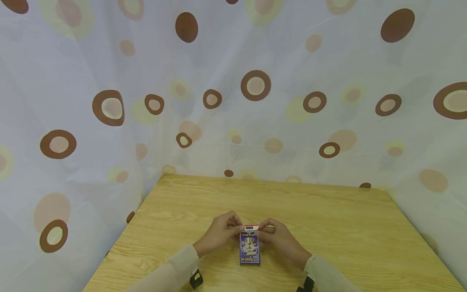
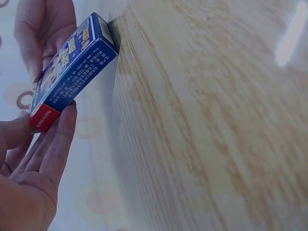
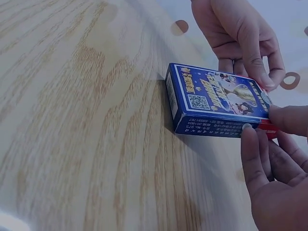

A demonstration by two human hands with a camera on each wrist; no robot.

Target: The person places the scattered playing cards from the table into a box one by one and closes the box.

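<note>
A small blue playing-card box [image 1: 249, 249] with a gold trophy on its face and a red top end stands tilted, its lower end at the table top. My left hand [image 1: 220, 230] pinches its upper left edge between thumb and fingers. From the other side, my right hand [image 1: 282, 240] grips the upper right edge. The left wrist view shows the box's red end [image 2: 44, 117] with the left thumb and fingers on it. In the right wrist view, the right thumb lies over the top face and a fingertip touches the side. A white and red strip shows at the top; whether the flap is lifted is unclear.
A light wooden table [image 1: 310, 215] lies under both hands. Behind it and along the sides hangs a pale curtain [image 1: 233, 52] with brown and yellow circles. Dark devices are strapped at both wrists, below the sleeves.
</note>
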